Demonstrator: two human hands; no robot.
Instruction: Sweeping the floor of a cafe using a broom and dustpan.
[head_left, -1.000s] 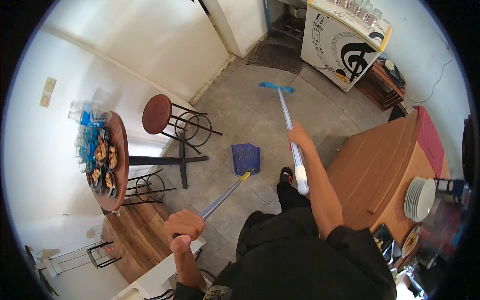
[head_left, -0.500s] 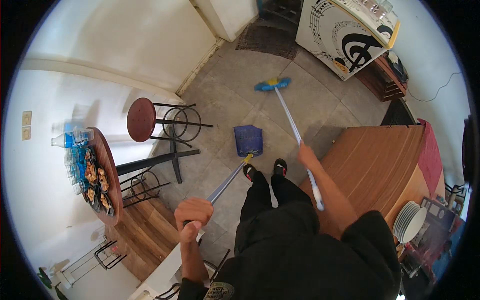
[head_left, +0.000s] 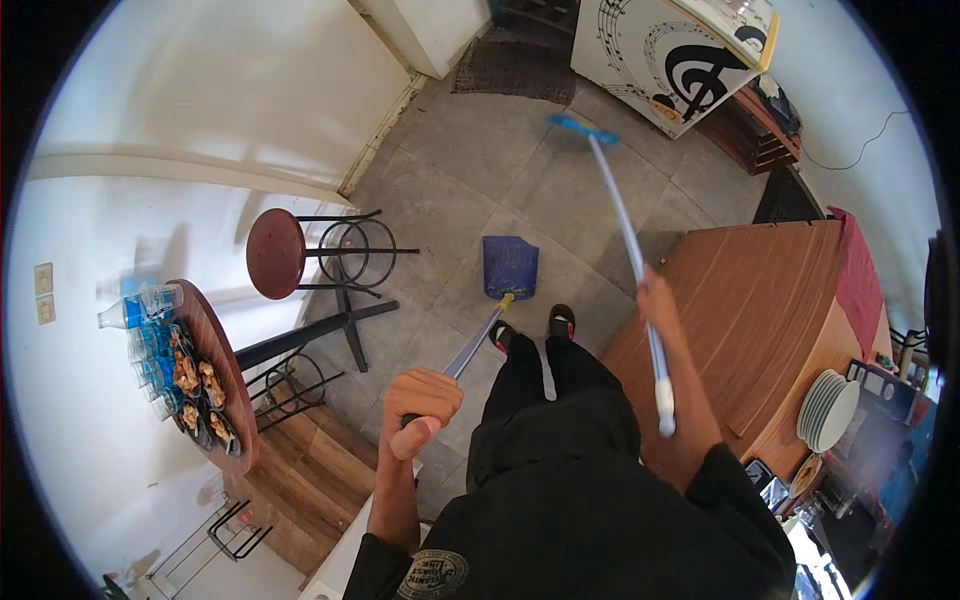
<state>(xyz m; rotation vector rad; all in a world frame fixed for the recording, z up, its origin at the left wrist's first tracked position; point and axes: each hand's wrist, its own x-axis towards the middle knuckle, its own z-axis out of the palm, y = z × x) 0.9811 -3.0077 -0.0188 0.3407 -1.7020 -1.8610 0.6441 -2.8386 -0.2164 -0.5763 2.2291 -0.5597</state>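
My left hand (head_left: 424, 405) is wrapped round the handle of a long-handled dustpan. Its dark blue pan (head_left: 511, 266) lies on the grey tiles just beyond my feet. Farther right, my right hand (head_left: 656, 302) grips the pale shaft of a broom (head_left: 622, 212), whose white end reaches back along my forearm. The blue broom head (head_left: 583, 129) is at the far side, slightly blurred, beyond the pan and apart from it. Whether its bristles touch the floor I cannot tell.
To the left stand a red-topped stool (head_left: 276, 253) and a round table (head_left: 238, 400) with glasses and dark plates of food. A wooden counter (head_left: 735, 300) bounds the right, with stacked plates (head_left: 828, 411). A dark mat (head_left: 513, 69) and a white music-note counter (head_left: 655, 60) are ahead.
The broom head has swung right and farther away, and my right hand has moved right with the shaft. My left hand and the dustpan have shifted a little to the right.
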